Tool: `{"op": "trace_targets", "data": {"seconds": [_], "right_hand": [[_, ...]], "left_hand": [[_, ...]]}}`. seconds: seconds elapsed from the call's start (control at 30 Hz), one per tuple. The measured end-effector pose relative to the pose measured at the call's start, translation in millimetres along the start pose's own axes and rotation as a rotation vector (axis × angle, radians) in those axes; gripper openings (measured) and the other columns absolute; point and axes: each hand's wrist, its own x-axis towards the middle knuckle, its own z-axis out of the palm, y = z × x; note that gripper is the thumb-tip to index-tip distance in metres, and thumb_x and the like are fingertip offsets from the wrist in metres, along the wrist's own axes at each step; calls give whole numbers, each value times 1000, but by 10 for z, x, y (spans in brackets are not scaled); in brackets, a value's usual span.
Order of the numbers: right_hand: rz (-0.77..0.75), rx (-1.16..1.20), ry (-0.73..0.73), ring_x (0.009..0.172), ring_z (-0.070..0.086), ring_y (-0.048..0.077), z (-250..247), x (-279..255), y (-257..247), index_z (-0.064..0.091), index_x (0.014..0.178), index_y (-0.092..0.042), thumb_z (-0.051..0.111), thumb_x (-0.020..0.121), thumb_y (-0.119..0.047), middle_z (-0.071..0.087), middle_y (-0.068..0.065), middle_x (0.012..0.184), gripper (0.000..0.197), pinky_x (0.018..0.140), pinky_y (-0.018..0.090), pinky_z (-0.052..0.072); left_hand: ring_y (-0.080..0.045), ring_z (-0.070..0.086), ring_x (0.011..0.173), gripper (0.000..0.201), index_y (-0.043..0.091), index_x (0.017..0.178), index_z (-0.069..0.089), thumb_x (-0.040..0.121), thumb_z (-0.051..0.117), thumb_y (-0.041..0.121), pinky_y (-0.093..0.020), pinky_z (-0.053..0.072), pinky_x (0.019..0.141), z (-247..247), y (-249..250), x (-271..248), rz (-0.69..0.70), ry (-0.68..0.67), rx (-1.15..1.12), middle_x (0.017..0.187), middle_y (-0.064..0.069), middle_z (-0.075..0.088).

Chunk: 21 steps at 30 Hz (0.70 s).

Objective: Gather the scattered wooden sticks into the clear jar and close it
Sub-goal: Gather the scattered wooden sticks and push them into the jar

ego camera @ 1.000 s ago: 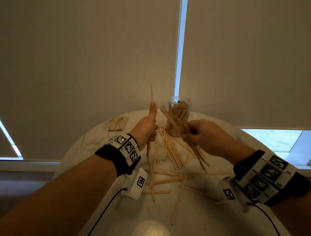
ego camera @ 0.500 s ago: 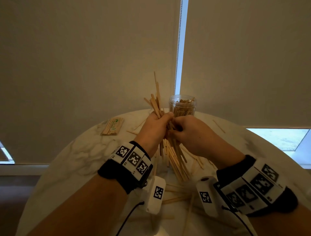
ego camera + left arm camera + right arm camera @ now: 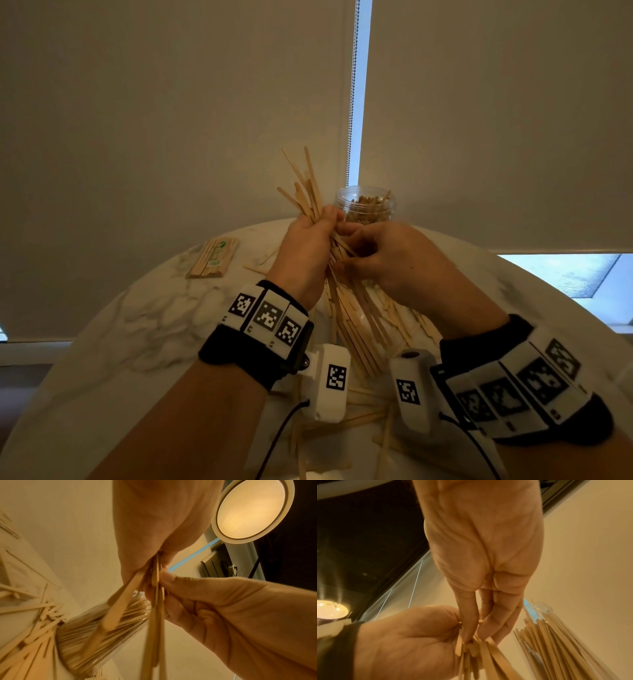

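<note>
the left hand [image 3: 306, 251] grips a bundle of wooden sticks [image 3: 310, 198] and the right hand [image 3: 383, 260] pinches it too, just before the open clear jar [image 3: 368, 205] on the tabletop [image 3: 144, 329].

I see my left hand [image 3: 308, 250] gripping a bundle of wooden sticks [image 3: 310, 198] upright above a round marble table [image 3: 144, 325], the stick tops fanning out. My right hand [image 3: 387, 260] is just to its right, fingers pinching the same bundle lower down. Behind both hands, at the far edge, stands a clear jar [image 3: 365, 205] with sticks inside, its mouth uncovered. More loose sticks [image 3: 359, 339] lie on the table between my wrists. A wrapped packet of sticks [image 3: 214, 257] lies far left.
</note>
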Motion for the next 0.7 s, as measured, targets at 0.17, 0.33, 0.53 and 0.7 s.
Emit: {"op": "trace_targets", "data": {"seconds": [0.17,0.33,0.53,0.7], "right_hand": [[77,-192,92,76,58,1,29,-3,34,66,100,-25,75,87,-27,61,-15,81,16,63,18,44],[116,-97,74,78,68,11,5,13,74,63,101,-21,75,86,-20,71,-4,87,18,75,30,58],[20,-79,191,78,70,10,-276,-28,20,68,94,-22,72,88,-19,71,-4,84,8,79,35,60],[-94,-24,401,78,68,2,-394,-55,-44,67,98,-27,65,95,-22,71,-10,89,6,69,15,55]], "left_hand": [[-25,69,72,31,11,101,56,107,39,37,-46,60,67,4,8,68,18,21,-26,66,-4,65],[-16,54,52,31,14,93,50,106,40,40,-39,56,64,8,33,120,49,69,-83,60,2,48],[-10,40,48,31,16,89,49,106,41,41,-29,42,53,8,73,104,99,22,-64,60,5,43],[-27,71,82,33,13,104,53,106,39,43,-44,59,75,196,84,-124,-17,-242,-47,94,-11,72]]}}
